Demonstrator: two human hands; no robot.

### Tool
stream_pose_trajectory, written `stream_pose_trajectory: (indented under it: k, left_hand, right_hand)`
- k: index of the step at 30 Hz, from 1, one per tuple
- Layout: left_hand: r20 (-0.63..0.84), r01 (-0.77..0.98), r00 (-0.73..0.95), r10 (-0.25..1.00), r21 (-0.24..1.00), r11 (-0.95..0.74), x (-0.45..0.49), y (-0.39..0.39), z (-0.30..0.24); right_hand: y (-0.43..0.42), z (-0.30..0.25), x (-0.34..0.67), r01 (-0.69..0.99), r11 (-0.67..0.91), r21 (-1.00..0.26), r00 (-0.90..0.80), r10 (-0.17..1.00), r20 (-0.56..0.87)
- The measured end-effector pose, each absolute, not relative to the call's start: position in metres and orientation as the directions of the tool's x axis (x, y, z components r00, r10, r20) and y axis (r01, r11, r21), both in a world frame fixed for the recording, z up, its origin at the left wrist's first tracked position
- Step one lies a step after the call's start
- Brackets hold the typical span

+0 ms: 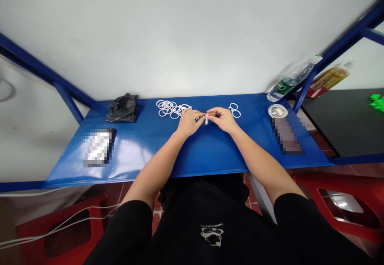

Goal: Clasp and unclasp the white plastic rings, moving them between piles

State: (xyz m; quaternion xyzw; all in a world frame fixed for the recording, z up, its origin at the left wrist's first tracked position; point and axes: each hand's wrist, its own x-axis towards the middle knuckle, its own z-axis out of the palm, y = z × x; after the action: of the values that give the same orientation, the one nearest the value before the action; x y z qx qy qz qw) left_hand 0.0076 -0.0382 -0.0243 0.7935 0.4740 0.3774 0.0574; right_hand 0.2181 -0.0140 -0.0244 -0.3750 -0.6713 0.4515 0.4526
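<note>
A small white ring (206, 120), seen nearly edge-on, is pinched between the fingertips of both hands above the blue table. My left hand (189, 121) grips it from the left, thumb and forefinger closed. From the other side, my right hand (222, 118) closes its thumb and fingers on the same ring. Several white rings (165, 111) lie in a loose, overlapping pile just left of my left hand, which covers part of it. Two more white rings (236, 114) rest on the table to the right of my right hand.
A black plastic bag (123, 109) and a blurred flat object (99, 147) lie at the left. To the right are a tilted water bottle (289, 81), a coiled white cable (277, 111) and a blurred dark object (286, 135). Blue frame bars flank the blue tabletop (210, 157).
</note>
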Motion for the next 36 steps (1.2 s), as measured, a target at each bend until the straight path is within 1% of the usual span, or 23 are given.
stream_pose_trajectory:
  k: [6, 11, 14, 16, 17, 19, 21, 23, 25, 27, 28, 30, 34, 36]
  left_hand:
    - [0.545, 0.676, 0.304, 0.781, 0.455, -0.580, 0.008, -0.038, -0.024]
    - [0.524, 0.677, 0.310, 0.793, 0.464, -0.571, 0.010, -0.039, -0.020]
    - [0.527, 0.690, 0.301, 0.794, 0.455, -0.563, 0.009, -0.040, -0.017]
    - [0.541, 0.722, 0.271, 0.796, 0.432, -0.540, 0.006, -0.039, -0.015]
    - [0.548, 0.748, 0.241, 0.801, 0.421, -0.512, 0.005, -0.039, -0.015]
    - [0.545, 0.809, 0.159, 0.823, 0.407, -0.425, 0.001, -0.039, -0.016]
    - [0.512, 0.854, 0.085, 0.855, 0.404, -0.327, -0.001, -0.039, -0.017]
    - [0.467, 0.874, 0.066, 0.882, 0.399, -0.276, -0.002, -0.040, -0.019]
    - [0.437, 0.882, 0.080, 0.896, 0.387, -0.268, -0.001, -0.040, -0.021]
    - [0.424, 0.890, 0.094, 0.901, 0.369, -0.266, -0.001, -0.040, -0.022]
    - [0.421, 0.895, 0.092, 0.902, 0.362, -0.261, 0.000, -0.041, -0.022]
    - [0.419, 0.901, 0.083, 0.904, 0.356, -0.248, 0.000, -0.041, -0.023]
    - [0.446, 0.894, 0.085, 0.891, 0.360, -0.266, -0.003, -0.039, -0.027]
    - [0.477, 0.886, 0.105, 0.873, 0.353, -0.300, -0.005, -0.038, -0.030]
  right_hand:
    - [-0.016, -0.018, 0.219, 0.136, 0.355, -0.925, -0.280, 0.909, 0.307]
    - [-0.020, -0.012, 0.215, 0.112, 0.311, -0.944, -0.294, 0.918, 0.267]
    - [-0.023, -0.004, 0.215, 0.164, 0.353, -0.921, -0.272, 0.914, 0.302]
    - [-0.022, 0.004, 0.223, 0.286, 0.418, -0.862, -0.223, 0.904, 0.364]
    - [-0.021, 0.008, 0.229, 0.383, 0.446, -0.809, -0.185, 0.895, 0.405]
    - [-0.015, 0.016, 0.247, 0.608, 0.450, -0.655, -0.149, 0.874, 0.462]
    - [-0.009, 0.022, 0.266, 0.760, 0.376, -0.530, -0.106, 0.876, 0.470]
    - [-0.003, 0.025, 0.283, 0.847, 0.253, -0.467, -0.021, 0.894, 0.447]
    - [0.001, 0.025, 0.295, 0.898, 0.148, -0.414, 0.019, 0.928, 0.373]
    - [0.004, 0.023, 0.300, 0.923, 0.082, -0.375, 0.032, 0.957, 0.288]
    - [0.005, 0.023, 0.301, 0.928, 0.069, -0.366, 0.033, 0.963, 0.267]
    - [0.004, 0.021, 0.297, 0.919, 0.092, -0.383, 0.022, 0.959, 0.283]
    - [-0.003, 0.016, 0.276, 0.824, 0.268, -0.499, -0.073, 0.924, 0.375]
    - [-0.009, 0.012, 0.261, 0.763, 0.367, -0.532, -0.155, 0.903, 0.401]
